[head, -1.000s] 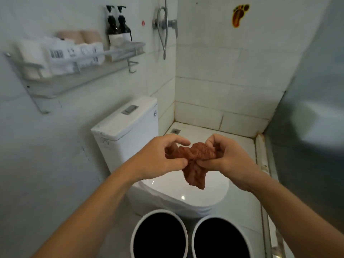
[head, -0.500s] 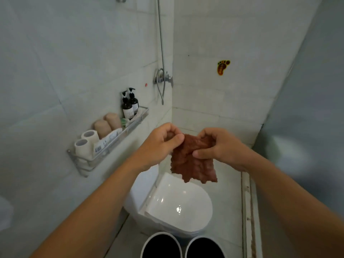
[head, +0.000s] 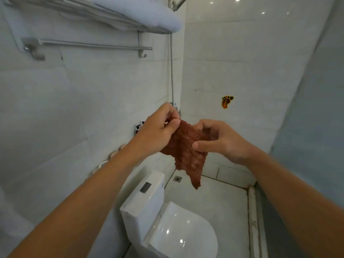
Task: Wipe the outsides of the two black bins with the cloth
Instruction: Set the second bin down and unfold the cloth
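A: Obs., near to far. Toilet at bottom centre, lid down. Above it both forearms reach in from the near corners and meet mid-frame. Cloth, rust-brown and nubbly, hangs between the hands with one corner pointing down.

B: Grips?

A: Left hand pinches the cloth's upper left edge between thumb and forefinger, other fingers curled. Right hand holds the right edge, thumb in front, fingers curled behind.

B: Step in hand?

A: Judged as preparation: opening the cloth out. No wiping underway. The bins are not in view, so I cannot place them.

B: Next move?

A: Probably settle the cloth into one hand as a flat pad, then look down, find the bins and bring it to an outer wall. Calls for a spread face, not a wad.

B: Far field?

A: Towel rack high on the left wall, rail beneath it. Footprint sticker on the far wall.
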